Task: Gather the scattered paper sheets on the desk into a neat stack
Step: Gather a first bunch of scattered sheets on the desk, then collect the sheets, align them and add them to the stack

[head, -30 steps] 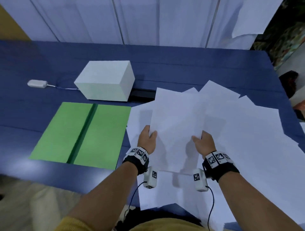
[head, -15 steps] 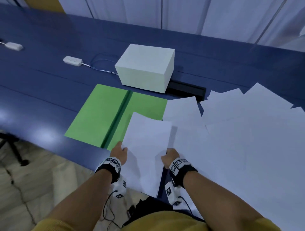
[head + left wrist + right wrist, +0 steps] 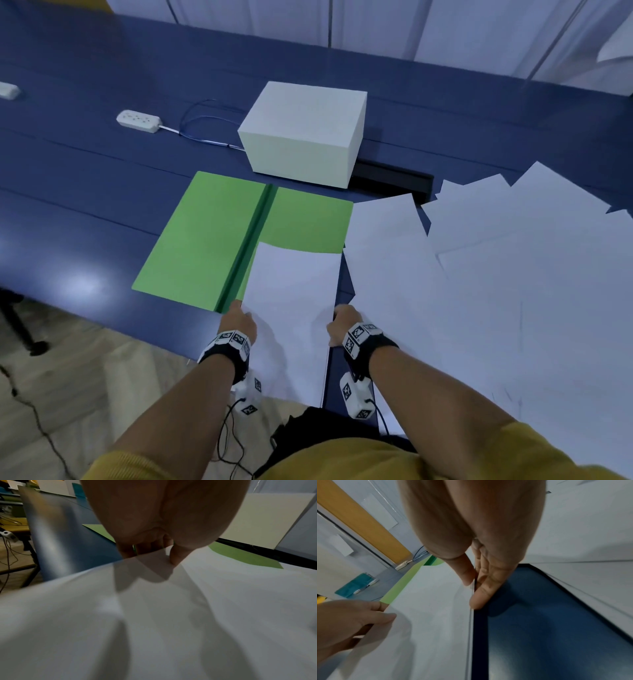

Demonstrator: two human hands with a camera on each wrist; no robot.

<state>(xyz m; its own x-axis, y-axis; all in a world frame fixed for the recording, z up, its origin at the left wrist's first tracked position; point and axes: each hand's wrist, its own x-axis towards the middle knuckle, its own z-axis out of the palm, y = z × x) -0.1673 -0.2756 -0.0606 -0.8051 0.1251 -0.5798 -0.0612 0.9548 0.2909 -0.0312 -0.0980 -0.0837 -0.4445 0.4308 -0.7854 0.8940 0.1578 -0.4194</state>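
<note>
A thin bundle of white sheets (image 3: pixel 291 308) is held between both hands, its far end lying over the right half of an open green folder (image 3: pixel 205 236) and its near end hanging past the desk edge. My left hand (image 3: pixel 241 320) pinches the bundle's left edge, thumb on top (image 3: pixel 175 557) and fingers beneath. My right hand (image 3: pixel 340 320) pinches the right edge (image 3: pixel 473 588) the same way. Many more white sheets (image 3: pixel 513 291) lie scattered and overlapping on the blue desk (image 3: pixel 85 192) to the right.
A white box (image 3: pixel 305 130) stands behind the folder, with a black cable slot (image 3: pixel 394 180) beside it. A white power strip (image 3: pixel 138 120) with a blue cord lies at the far left. The desk's near edge runs just before my wrists.
Both hands have carried the bundle from the scattered pile leftward, and its far end now lies over the green folder's right half.
</note>
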